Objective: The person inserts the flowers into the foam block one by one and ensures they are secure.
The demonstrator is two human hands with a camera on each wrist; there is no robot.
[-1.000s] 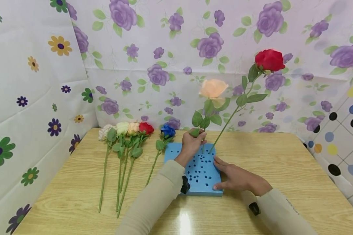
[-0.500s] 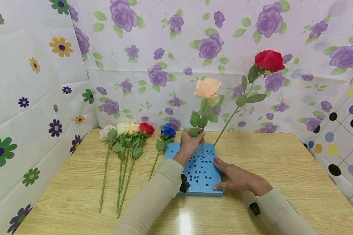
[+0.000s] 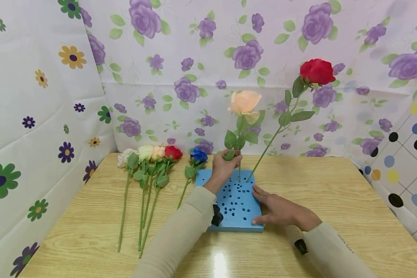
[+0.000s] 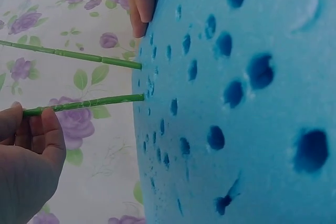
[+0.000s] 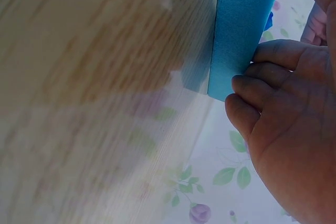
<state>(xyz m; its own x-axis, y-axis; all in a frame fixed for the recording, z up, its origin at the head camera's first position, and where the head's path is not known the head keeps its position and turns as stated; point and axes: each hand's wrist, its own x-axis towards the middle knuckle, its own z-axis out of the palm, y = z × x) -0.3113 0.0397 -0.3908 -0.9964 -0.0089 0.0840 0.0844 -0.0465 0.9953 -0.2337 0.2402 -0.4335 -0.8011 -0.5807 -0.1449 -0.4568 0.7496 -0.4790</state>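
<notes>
The blue block (image 3: 238, 222) lay flat on the desk (image 3: 319, 177), its far edge near the desk's back edge and the patterned cloth (image 3: 208, 127). From its right side, a wide stretch of wood ran to the desk's right edge, crossed only by the right forearm. On the left there was less room: the blue flower (image 3: 199, 155) lay just beside the block's far left corner, its stem running under the left sleeve (image 3: 180, 231). Further left lay a white flower (image 3: 125, 157) and a cluster of three, with wood between them and the desk's left edge.

The left hand (image 3: 224, 166) held a narrow grip on the stem of the standing peach flower (image 3: 244, 102), whose lower end met the block near its far edge. Just right of it, the tall red flower (image 3: 317, 71) leaned rightward from the block. The right hand (image 3: 278, 210) rested along the block's right edge, thumb and fingers spread wide.

The left wrist view showed thumb and fingertips pinching the stem above the block, and both stems meeting the holed face at separate spots; the head view hid the pinch behind the hand. The right wrist view alone showed fingers against the block's side wall.
</notes>
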